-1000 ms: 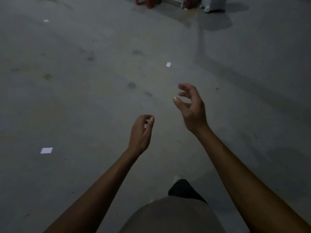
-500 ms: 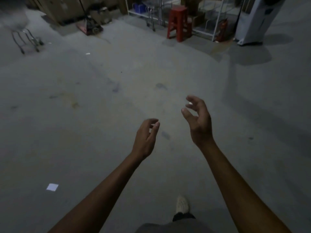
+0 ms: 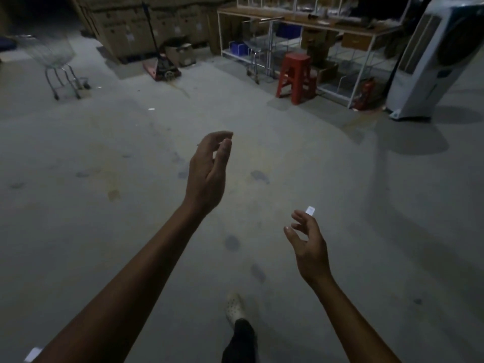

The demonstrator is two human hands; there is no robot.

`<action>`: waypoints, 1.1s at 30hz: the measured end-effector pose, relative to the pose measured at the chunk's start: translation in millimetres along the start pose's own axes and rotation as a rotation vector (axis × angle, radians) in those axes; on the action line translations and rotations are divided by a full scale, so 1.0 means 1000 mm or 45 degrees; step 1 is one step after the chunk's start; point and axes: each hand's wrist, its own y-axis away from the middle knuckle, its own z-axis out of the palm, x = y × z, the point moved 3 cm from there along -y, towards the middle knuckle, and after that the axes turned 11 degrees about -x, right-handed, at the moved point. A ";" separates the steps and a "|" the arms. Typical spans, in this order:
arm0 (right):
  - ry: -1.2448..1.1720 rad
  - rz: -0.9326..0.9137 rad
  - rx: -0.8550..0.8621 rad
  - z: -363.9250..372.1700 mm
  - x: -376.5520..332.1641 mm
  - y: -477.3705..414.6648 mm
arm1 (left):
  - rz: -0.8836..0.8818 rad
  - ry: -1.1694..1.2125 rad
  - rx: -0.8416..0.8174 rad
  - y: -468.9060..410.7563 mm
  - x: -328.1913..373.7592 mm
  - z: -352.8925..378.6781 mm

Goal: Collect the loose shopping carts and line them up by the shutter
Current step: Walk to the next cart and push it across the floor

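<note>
A wire shopping cart [image 3: 56, 64] stands alone at the far left of the dim concrete floor, its basket blurred. A second cart [image 3: 258, 52] is parked against the shelving at the back, beside a red stool. My left hand [image 3: 208, 170] is raised in the middle of the view, fingers loosely curled and apart, holding nothing. My right hand [image 3: 309, 246] hangs lower and to the right, fingers spread, also empty. Both hands are far from either cart. No shutter is in view.
A red plastic stool [image 3: 297, 77] and a white shelving unit [image 3: 301, 24] stand at the back. A tall white air cooler [image 3: 429, 61] is at the right. A pallet jack [image 3: 161, 68] sits before stacked cardboard boxes [image 3: 146, 24]. Paper scraps [image 3: 310, 210] lie on the floor.
The view has tilted up, bringing the carts, stool and shelving into sight. My left hand has risen and my right hand has dropped and moved right. A foot has stepped forward.
</note>
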 end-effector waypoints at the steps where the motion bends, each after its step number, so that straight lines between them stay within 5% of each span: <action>1: 0.012 -0.005 -0.017 0.005 0.004 -0.025 | -0.009 0.005 0.021 -0.015 -0.018 -0.001; 7: 0.117 -0.090 -0.112 0.046 -0.001 -0.198 | -0.139 0.051 0.121 -0.112 -0.136 -0.012; 21: 0.091 -0.505 -0.228 0.146 -0.143 -0.536 | -0.564 0.044 0.124 -0.273 -0.359 -0.044; 33: -0.080 -0.387 -0.289 0.220 -0.066 -0.840 | -0.608 -0.079 0.194 -0.519 -0.545 -0.073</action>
